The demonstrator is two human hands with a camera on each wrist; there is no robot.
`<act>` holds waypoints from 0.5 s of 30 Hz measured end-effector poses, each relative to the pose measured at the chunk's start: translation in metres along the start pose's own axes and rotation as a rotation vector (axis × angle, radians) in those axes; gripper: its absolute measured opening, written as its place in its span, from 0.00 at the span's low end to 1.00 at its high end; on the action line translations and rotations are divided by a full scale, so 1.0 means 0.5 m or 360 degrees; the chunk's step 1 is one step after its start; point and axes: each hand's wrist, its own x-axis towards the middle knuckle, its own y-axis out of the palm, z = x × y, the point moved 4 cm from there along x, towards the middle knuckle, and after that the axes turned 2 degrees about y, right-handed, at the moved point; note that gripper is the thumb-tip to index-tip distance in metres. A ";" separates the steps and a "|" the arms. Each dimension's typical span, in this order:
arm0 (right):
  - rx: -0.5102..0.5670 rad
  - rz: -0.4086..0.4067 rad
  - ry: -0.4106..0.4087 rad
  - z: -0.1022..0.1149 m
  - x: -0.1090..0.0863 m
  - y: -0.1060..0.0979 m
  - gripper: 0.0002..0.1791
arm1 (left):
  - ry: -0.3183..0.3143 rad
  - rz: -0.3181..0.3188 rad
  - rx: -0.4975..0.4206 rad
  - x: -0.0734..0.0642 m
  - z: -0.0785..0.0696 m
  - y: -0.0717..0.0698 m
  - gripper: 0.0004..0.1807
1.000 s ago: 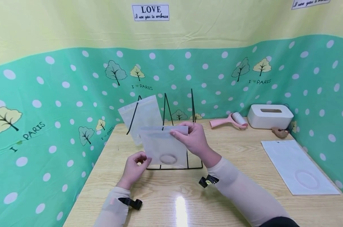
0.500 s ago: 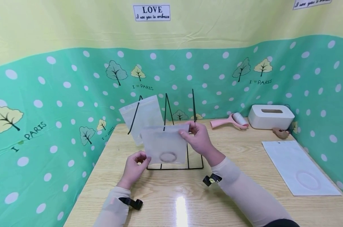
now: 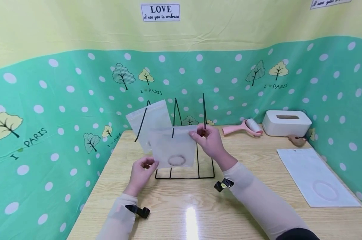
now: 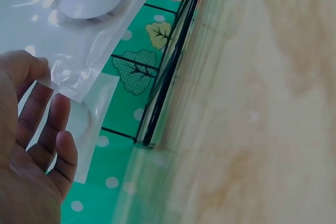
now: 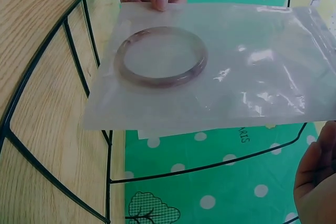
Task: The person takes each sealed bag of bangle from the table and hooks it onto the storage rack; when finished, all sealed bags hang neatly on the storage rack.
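A clear plastic zip bag (image 3: 170,145) with a pale purple-brown bangle (image 5: 157,82) inside is spread between both hands. My left hand (image 3: 141,173) pinches its lower left corner between thumb and forefinger, the other fingers loosely bent. Near the upper right corner, my right hand (image 3: 211,141) pinches the bag with thumb and fingers. Behind it stands a black wire display rack (image 3: 186,178) with several upright prongs. The tip of the middle prong shows in front of the bag's top strip. A second clear bag (image 3: 152,118) hangs tilted on the left prong.
At the right lies a white bag (image 3: 306,173) with a pale pink ring visible on it. Farther back are a pink lint roller (image 3: 240,127), a white tissue box (image 3: 285,123) and a small brown figure (image 3: 296,140). A patterned curtain (image 3: 198,73) encloses the wooden table (image 3: 166,213).
The bag has risen slightly, with both hands still holding it. My right hand has shifted a little to the right, then up; the left hand has moved up slightly.
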 end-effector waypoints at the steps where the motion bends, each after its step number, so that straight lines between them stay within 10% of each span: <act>1: -0.0011 -0.0009 -0.0003 0.008 0.002 0.000 0.08 | -0.0005 -0.0009 0.0000 0.003 0.000 -0.002 0.05; 15: -0.0033 -0.0097 0.0160 0.042 0.028 -0.009 0.08 | -0.0073 -0.0042 0.0109 0.048 -0.005 0.000 0.08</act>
